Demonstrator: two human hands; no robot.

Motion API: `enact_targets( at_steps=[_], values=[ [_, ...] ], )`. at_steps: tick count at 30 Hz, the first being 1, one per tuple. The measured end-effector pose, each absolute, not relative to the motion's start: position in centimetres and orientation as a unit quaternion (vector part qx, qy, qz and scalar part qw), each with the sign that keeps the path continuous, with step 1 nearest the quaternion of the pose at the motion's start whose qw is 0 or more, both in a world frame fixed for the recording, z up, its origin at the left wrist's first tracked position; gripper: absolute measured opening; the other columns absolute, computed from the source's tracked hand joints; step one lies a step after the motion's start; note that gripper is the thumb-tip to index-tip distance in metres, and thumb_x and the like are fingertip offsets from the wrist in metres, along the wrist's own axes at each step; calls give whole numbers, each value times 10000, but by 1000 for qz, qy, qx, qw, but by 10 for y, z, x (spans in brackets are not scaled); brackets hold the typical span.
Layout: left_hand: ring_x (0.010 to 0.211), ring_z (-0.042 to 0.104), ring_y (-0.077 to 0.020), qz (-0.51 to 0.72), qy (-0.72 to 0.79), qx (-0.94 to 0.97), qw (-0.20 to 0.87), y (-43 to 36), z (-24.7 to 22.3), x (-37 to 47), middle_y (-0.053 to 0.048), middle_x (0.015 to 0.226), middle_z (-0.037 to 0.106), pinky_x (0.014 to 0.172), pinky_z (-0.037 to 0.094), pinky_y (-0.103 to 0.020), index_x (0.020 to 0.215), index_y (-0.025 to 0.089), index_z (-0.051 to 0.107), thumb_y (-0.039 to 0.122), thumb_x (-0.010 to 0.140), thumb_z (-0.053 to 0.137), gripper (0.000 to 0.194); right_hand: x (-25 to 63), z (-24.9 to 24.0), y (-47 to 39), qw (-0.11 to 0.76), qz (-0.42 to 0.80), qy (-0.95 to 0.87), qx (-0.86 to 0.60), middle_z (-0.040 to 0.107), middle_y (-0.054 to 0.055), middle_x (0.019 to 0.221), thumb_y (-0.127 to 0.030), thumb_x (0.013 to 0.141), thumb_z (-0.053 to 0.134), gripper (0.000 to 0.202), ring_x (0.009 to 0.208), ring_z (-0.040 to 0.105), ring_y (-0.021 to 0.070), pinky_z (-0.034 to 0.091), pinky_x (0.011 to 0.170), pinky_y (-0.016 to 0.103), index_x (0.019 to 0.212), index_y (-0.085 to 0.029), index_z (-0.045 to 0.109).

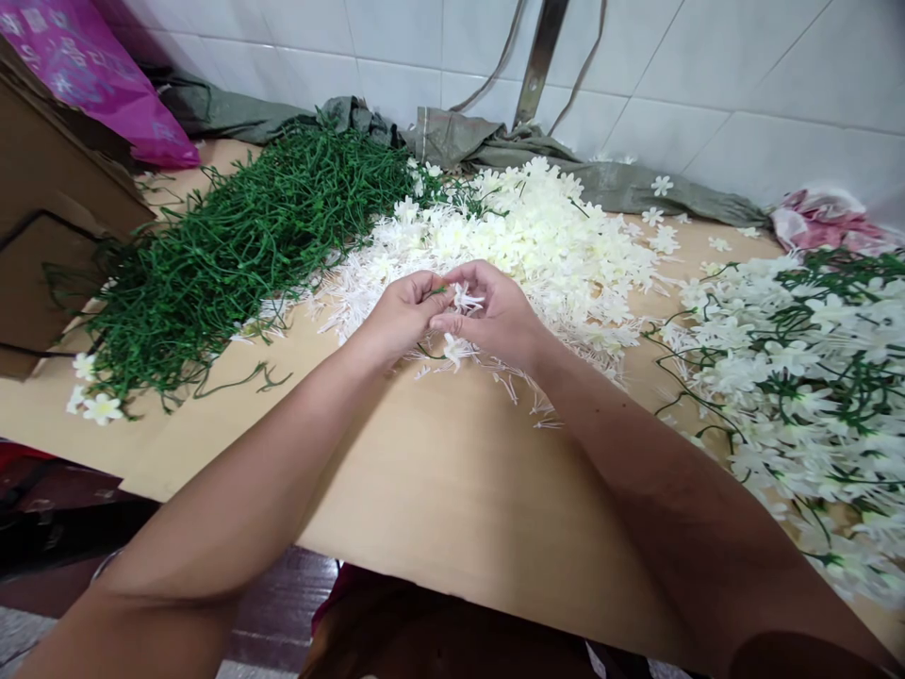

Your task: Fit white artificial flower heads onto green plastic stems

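Both my hands are together over the front edge of a heap of white artificial flowers (537,222). My left hand (400,321) is closed in a pinch, with a bit of green plastic stem (438,290) showing at its fingertips. My right hand (505,316) curls round a small white artificial flower (467,299), thumb and fingers nearly meeting the left ones. Just below the hands hangs another white flower (452,351), beside a thin green stem; what holds it is hidden. Left of the hands lies a pile of green plastic stems (255,245).
Flowers joined to green stems (798,377) are heaped at the right. A cardboard box (63,198) and a pink plastic bag (106,80) stand at the left. Grey-green cloth (452,137) lines the tiled wall (707,85). Tan board (452,481) covers the table.
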State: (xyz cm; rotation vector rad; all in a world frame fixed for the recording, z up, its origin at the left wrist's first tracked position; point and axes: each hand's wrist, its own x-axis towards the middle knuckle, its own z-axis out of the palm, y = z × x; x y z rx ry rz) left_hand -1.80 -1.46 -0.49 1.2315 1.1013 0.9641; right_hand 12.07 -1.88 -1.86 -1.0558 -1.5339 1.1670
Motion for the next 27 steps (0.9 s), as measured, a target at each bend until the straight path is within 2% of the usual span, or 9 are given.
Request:
enact_targets(
  at_steps=[4, 7, 11, 15, 19, 24, 27],
  values=[
    [433, 267, -42, 414, 474, 563, 536, -12, -8, -19, 79, 502, 365, 447, 202, -215, 644, 171, 465, 166, 722, 560, 123, 122, -25, -15, 457, 446, -636, -433, 458, -57, 643, -308, 687, 721, 272, 548, 426, 70, 352, 516, 234, 762, -206, 481],
    [433, 253, -43, 414, 466, 576, 528, -11, -9, -20, 86, 502, 355, 452, 196, -216, 662, 165, 476, 149, 727, 538, 91, 124, -29, -14, 448, 442, -650, -427, 434, -59, 588, -456, 732, 684, 332, 508, 413, 72, 314, 476, 236, 719, -205, 468],
    [431, 270, -41, 418, 457, 575, 535, -11, -6, -21, 85, 505, 389, 457, 204, -212, 669, 157, 479, 110, 735, 514, 89, 123, -28, -17, 421, 431, -674, -428, 489, -39, 584, -615, 769, 578, 430, 512, 464, 77, 362, 494, 241, 703, -201, 480],
    [417, 265, -37, 418, 473, 564, 532, -13, -2, -20, 87, 491, 385, 448, 193, -208, 667, 153, 476, 109, 770, 516, 118, 120, -24, -20, 434, 452, -646, -436, 529, -36, 589, -700, 712, 557, 509, 490, 483, 67, 392, 491, 236, 695, -197, 480],
    [393, 236, -35, 412, 473, 555, 545, -16, 2, -19, 92, 457, 353, 427, 167, -205, 665, 149, 488, 131, 802, 511, 140, 121, -25, -18, 457, 457, -639, -417, 494, -50, 555, -697, 730, 538, 513, 466, 438, 49, 355, 468, 220, 676, -191, 471],
    [378, 211, -31, 381, 463, 544, 587, -16, 2, -24, 99, 434, 301, 403, 143, -184, 698, 143, 510, 162, 778, 542, 88, 127, -27, -13, 460, 425, -658, -417, 403, -70, 495, -560, 808, 566, 395, 444, 350, 52, 266, 442, 228, 679, -196, 479],
    [376, 186, -24, 355, 432, 533, 635, -13, 1, -29, 90, 471, 266, 399, 118, -176, 711, 124, 540, 148, 770, 482, 86, 131, -23, -13, 478, 401, -661, -417, 341, -74, 488, -503, 839, 550, 352, 447, 317, 57, 231, 444, 238, 679, -194, 491]
  ],
)
